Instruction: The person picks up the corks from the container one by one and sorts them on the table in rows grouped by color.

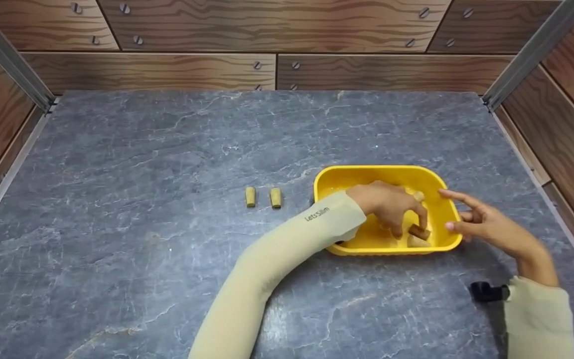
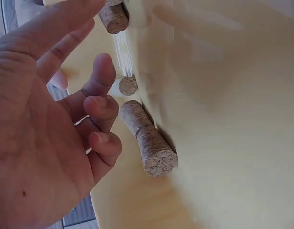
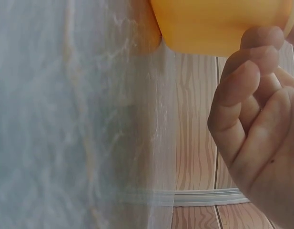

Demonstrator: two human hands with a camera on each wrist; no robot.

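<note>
My left hand (image 1: 391, 207) reaches down into a yellow plastic tub (image 1: 361, 172). Its index fingertip is at a brown cork (image 1: 419, 231) near the tub's front right corner; whether they touch I cannot tell. In the left wrist view the other fingers of that hand (image 2: 46, 124) bend loosely near tapered corks (image 2: 158, 160) lying in the tub, with nothing in the palm. A round cork end (image 2: 128, 86) shows beside them. My right hand (image 1: 486, 222) grips the tub's right rim, thumb and index finger over the edge, other fingers curled outside.
Left of the tub, two small tapered corks (image 1: 250, 197) stand or lie side by side on the grey marbled table (image 1: 142, 239). Wood-patterned panels (image 1: 277, 27) and metal posts (image 1: 13, 60) border the table. A black device (image 1: 489, 291) sits at the right sleeve.
</note>
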